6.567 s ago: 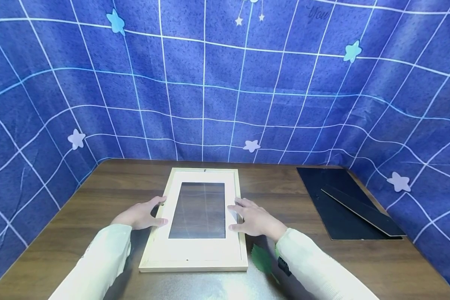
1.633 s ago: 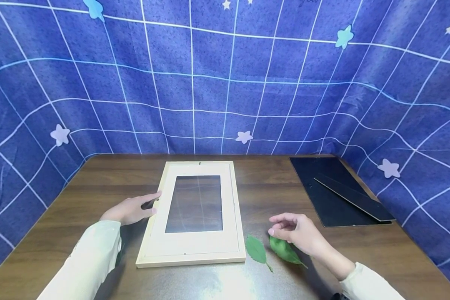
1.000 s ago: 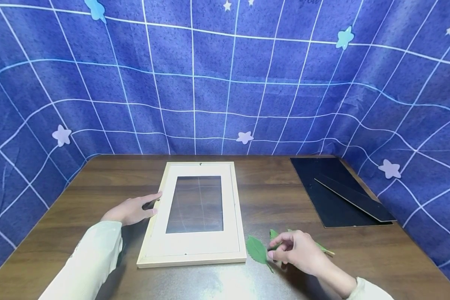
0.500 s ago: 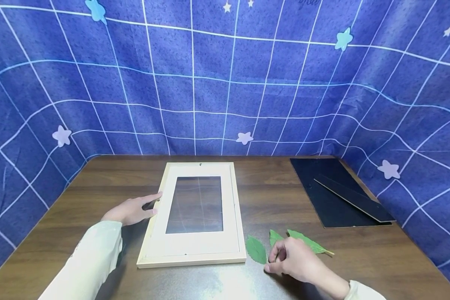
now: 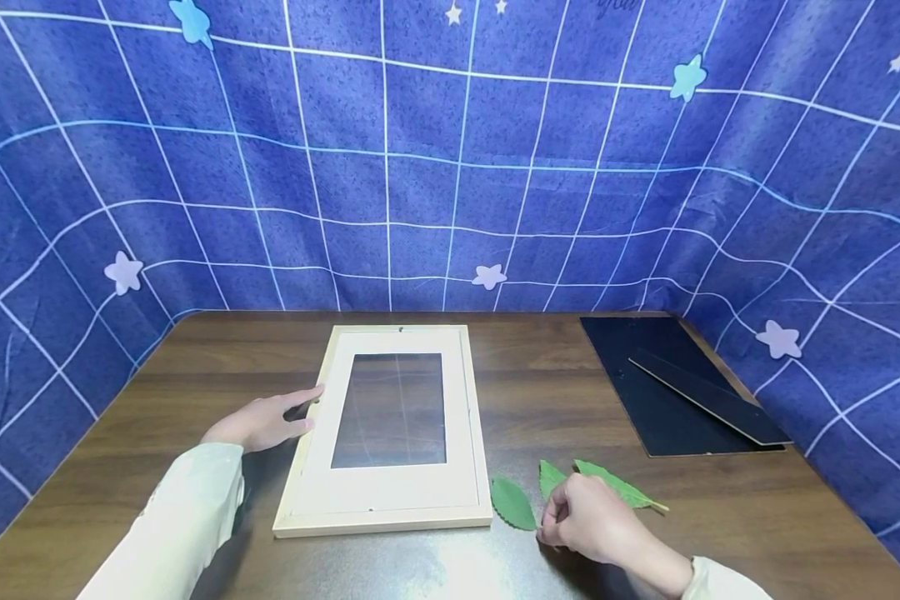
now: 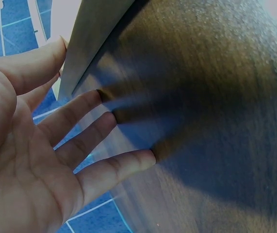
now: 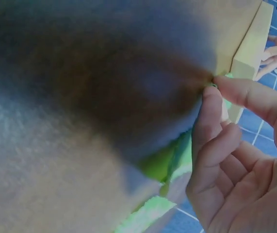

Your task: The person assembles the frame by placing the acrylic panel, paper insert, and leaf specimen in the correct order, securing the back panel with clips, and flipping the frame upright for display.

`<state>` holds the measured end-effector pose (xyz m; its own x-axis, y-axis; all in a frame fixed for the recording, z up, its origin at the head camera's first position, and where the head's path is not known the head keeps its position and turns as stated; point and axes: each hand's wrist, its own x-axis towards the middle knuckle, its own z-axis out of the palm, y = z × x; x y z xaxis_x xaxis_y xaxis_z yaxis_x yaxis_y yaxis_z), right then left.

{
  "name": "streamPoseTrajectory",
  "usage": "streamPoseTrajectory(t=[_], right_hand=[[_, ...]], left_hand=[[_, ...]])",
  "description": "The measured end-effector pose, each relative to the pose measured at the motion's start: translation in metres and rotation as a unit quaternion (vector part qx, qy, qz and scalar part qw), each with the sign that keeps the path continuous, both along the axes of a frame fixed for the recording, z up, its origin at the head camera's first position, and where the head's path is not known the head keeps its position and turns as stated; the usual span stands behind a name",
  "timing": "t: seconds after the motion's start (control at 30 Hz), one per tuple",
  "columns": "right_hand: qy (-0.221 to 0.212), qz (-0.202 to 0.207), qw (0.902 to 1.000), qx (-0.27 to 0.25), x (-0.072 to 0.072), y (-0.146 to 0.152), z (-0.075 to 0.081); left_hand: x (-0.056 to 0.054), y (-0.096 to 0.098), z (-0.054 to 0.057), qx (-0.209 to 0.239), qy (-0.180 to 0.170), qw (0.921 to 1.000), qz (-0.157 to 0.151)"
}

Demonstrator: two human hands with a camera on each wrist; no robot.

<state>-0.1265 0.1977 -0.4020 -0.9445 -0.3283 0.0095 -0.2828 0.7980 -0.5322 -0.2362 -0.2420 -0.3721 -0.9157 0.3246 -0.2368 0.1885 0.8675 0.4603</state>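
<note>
A pale wooden picture frame (image 5: 382,525) with a white mat (image 5: 390,487) lies on the brown table. My left hand (image 5: 264,422) rests at its left edge, thumb and index finger touching the wood, the other fingers straight, as the left wrist view shows (image 6: 65,131). To the right of the frame lies a green leaf (image 5: 513,503). The thumb and index finger of my right hand (image 5: 592,517) pinch this leaf's stem end, which they mostly cover. A second leaf (image 5: 551,477) is partly hidden behind that hand, and a third leaf (image 5: 618,485) lies just beyond it.
At the table's right side lies a black backing board (image 5: 630,392) with a narrow black stand leg (image 5: 708,400) slanting across it. A blue curtain (image 5: 435,200) with stars and grid lines hangs behind the table (image 5: 217,358).
My right hand has left the frame, let go of a leaf that now lies farther right, and come to the leftmost leaf's stem, which it now pinches. The left hand stays at the frame.
</note>
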Motion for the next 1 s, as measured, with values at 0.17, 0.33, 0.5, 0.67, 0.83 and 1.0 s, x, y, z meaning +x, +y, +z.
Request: streamPoseTrajectory(t=[0.17,0.33,0.5,0.67,0.83,1.0], right_hand=[[-0.027,-0.007,0.9996,-0.006,-0.004,0.003,0.015],[-0.054,-0.001,0.9976,-0.044,-0.011,0.008,0.031],[-0.064,0.009,0.9954,-0.071,-0.022,0.009,0.040],[-0.054,0.010,0.9938,-0.096,-0.031,0.006,0.043],[-0.027,0.005,0.9947,-0.099,-0.038,0.004,0.046],[0.001,-0.002,0.9962,-0.088,-0.044,0.002,0.048]], left_hand=[[0.000,0.000,0.001,-0.001,0.000,1.0000,0.001],[0.001,0.000,0.001,0.001,0.002,1.0000,0.000],[0.002,0.000,0.001,0.002,0.001,1.0000,-0.001],[0.004,0.002,0.001,0.004,-0.004,1.0000,0.006],[0.005,0.002,0.002,0.004,-0.007,0.9999,0.011],[0.005,0.002,0.003,0.004,-0.003,1.0000,0.007]])
